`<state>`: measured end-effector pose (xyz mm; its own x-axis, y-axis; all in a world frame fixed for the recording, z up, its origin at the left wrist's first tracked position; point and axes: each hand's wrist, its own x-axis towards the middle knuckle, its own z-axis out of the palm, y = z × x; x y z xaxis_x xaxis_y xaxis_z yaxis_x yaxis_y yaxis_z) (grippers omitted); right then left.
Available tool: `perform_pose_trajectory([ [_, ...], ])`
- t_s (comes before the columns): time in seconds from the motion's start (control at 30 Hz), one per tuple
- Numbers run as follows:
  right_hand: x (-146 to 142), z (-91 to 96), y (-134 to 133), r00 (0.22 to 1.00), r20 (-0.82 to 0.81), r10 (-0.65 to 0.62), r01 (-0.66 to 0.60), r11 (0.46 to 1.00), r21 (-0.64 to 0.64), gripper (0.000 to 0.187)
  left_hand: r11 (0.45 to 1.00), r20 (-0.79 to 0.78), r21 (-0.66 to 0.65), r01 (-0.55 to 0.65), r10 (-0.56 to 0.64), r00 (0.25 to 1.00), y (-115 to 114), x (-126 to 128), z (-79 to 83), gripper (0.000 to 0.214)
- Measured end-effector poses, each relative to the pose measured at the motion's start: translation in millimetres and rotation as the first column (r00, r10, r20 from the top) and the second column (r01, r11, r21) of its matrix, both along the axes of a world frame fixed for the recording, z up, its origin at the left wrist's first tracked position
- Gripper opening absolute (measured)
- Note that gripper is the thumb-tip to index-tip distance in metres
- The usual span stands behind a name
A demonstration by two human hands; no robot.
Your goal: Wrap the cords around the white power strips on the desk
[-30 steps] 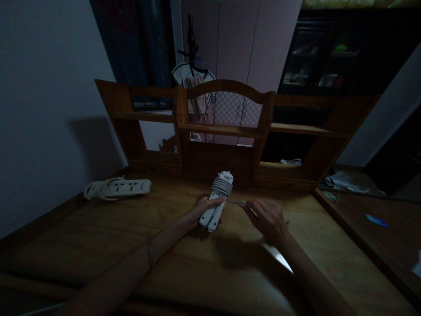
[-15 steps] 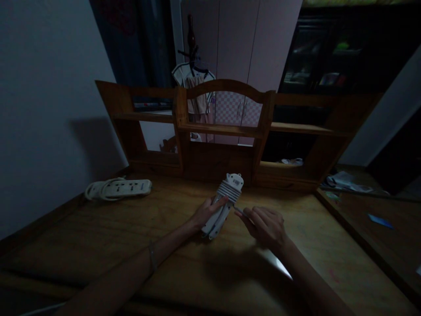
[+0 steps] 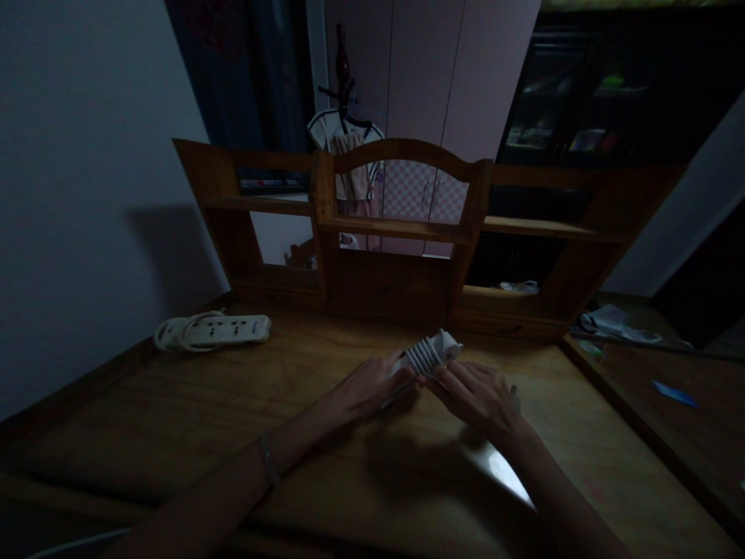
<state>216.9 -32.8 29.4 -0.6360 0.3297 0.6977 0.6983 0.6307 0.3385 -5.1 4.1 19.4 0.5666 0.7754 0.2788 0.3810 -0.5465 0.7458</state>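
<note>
A white power strip (image 3: 429, 355) with its cord wound round it lies low over the wooden desk (image 3: 244, 419), tilted to the right. My left hand (image 3: 372, 386) is closed round its near end. My right hand (image 3: 474, 392) is closed beside it on the cord's loose end, fingers pressed together at the coils. The near half of the strip is hidden under my hands.
A second white power strip (image 3: 213, 331) with a looped cord lies at the desk's back left by the wall. A wooden shelf unit (image 3: 401, 233) stands along the back edge. Papers (image 3: 617, 322) and a blue object (image 3: 672, 392) lie at the right.
The wrapped power strip has tipped from nearly upright down toward the right. Both hands have come together over it, and the right hand has drawn in to the coils.
</note>
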Motion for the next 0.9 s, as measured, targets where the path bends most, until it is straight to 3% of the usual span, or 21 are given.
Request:
perform_pose_trajectory([
  [0.17,-1,5.1,0,1.0,0.002,-0.008,0.008,0.993,-0.118,0.024,0.985,-0.249,0.157,-0.069,0.107,0.963,0,-1,-1.7,0.066],
  [0.33,-4,5.5,0,0.998,0.063,-0.019,0.03,0.981,-0.191,0.022,0.961,-0.379,0.271,-0.056,0.16,0.911,0,0,-5.2,0.069],
  [0.63,-12,4.4,-2,0.99,0.139,0.03,-0.004,0.983,-0.183,0.019,0.911,-0.472,0.411,-0.025,0.236,0.85,-3,6,-15.4,0.062],
  [0.9,-6,10.7,1,0.998,0.057,-0.035,0.048,0.967,-0.25,0.03,0.852,-0.519,0.519,0.073,0.246,0.818,-5,7,-18.5,0.051],
])
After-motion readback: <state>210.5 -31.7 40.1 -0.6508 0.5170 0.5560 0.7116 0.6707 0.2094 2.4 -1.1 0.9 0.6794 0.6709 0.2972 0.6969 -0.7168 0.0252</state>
